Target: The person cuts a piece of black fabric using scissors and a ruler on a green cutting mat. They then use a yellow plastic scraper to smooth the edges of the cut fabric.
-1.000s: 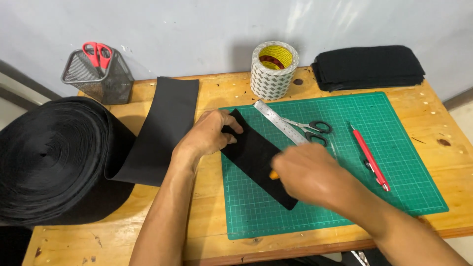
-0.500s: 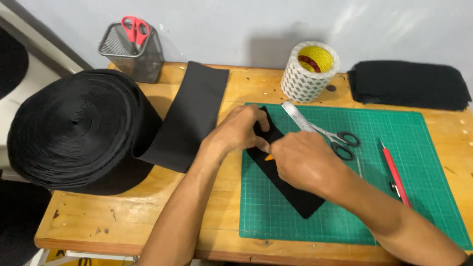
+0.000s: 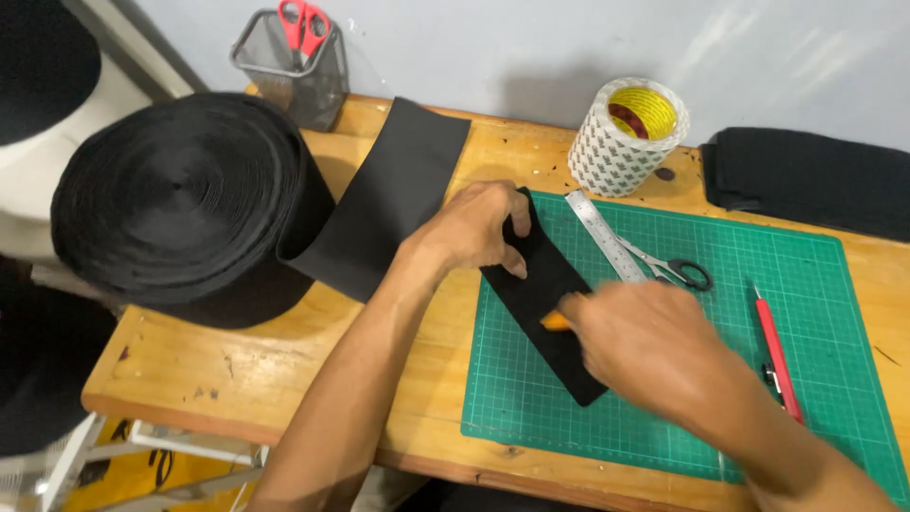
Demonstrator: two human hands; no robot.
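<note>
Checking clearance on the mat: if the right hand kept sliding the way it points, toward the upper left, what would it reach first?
Probably the left hand, which presses the black strip just ahead of the right hand. The right hand is blurred, so its exact line is uncertain.

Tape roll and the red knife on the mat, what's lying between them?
Head view: a metal ruler and scissors lie between the tape roll and the red knife.

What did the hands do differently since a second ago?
Very little moved. The left hand stays pressed on the top end of the black strip on the green cutting mat. The right hand, blurred, keeps its grip on a small orange tool against the strip. Ruler, scissors, red knife and tape roll stayed put; only the camera shifted.
</note>
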